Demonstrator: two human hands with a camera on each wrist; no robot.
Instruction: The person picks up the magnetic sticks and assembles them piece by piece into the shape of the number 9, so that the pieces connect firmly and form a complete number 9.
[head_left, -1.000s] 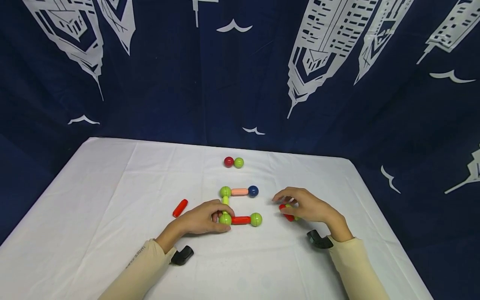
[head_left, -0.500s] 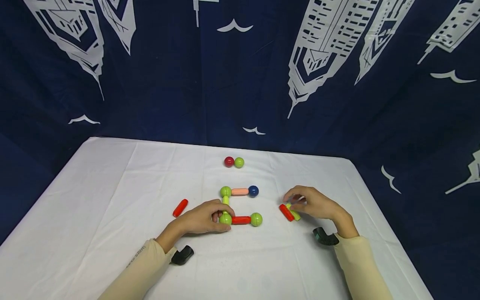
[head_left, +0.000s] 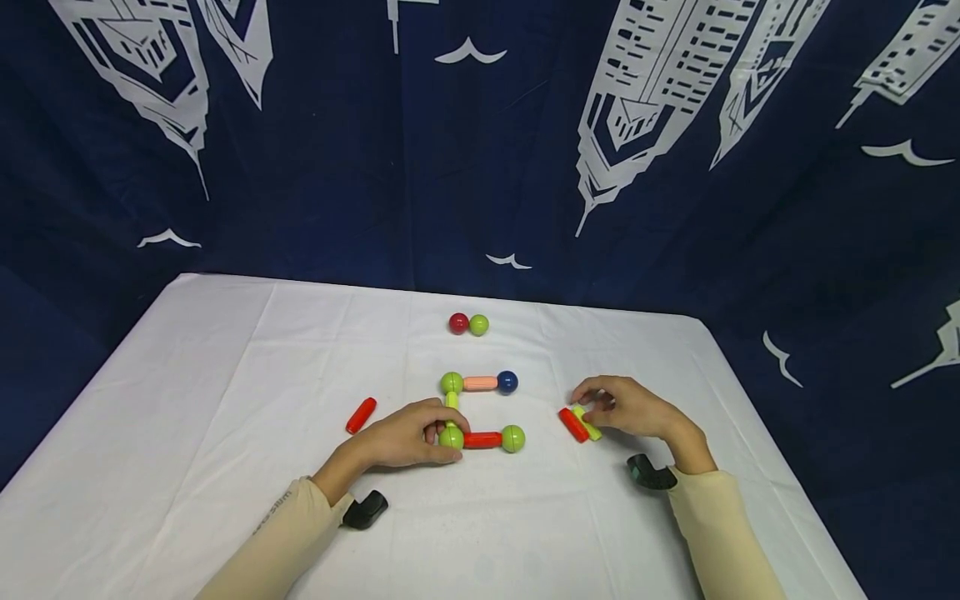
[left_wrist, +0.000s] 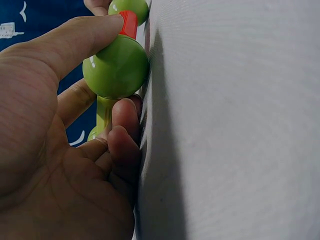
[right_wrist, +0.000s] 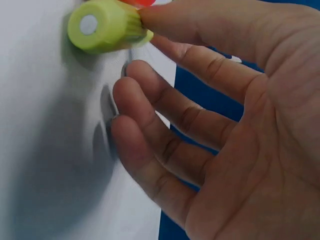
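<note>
My left hand [head_left: 408, 435] grips the near-left green ball [left_wrist: 117, 67] of a C-shaped figure made of magnetic balls and sticks. From that ball a red stick [head_left: 482, 440] leads right to another green ball [head_left: 513, 438]. A yellow-green stick [head_left: 452, 401] leads back to a third green ball [head_left: 452, 383], which joins a pink stick [head_left: 480, 383] and a dark blue ball [head_left: 507, 382]. My right hand [head_left: 637, 410] pinches a loose yellow-green stick [right_wrist: 107, 27] between thumb and index finger; its other fingers are loosely bent. A loose red stick [head_left: 573, 425] lies alongside.
A dark red ball [head_left: 458, 323] and a green ball [head_left: 478, 325] touch each other at the back of the white-covered table [head_left: 225, 375]. Left of the figure lies another red stick [head_left: 362, 415]. A dark blue printed curtain [head_left: 337, 167] hangs behind the table.
My right hand has shifted slightly right, off the loose red stick and onto the yellow-green one, leaving the red stick uncovered. The left hand and the figure stay put.
</note>
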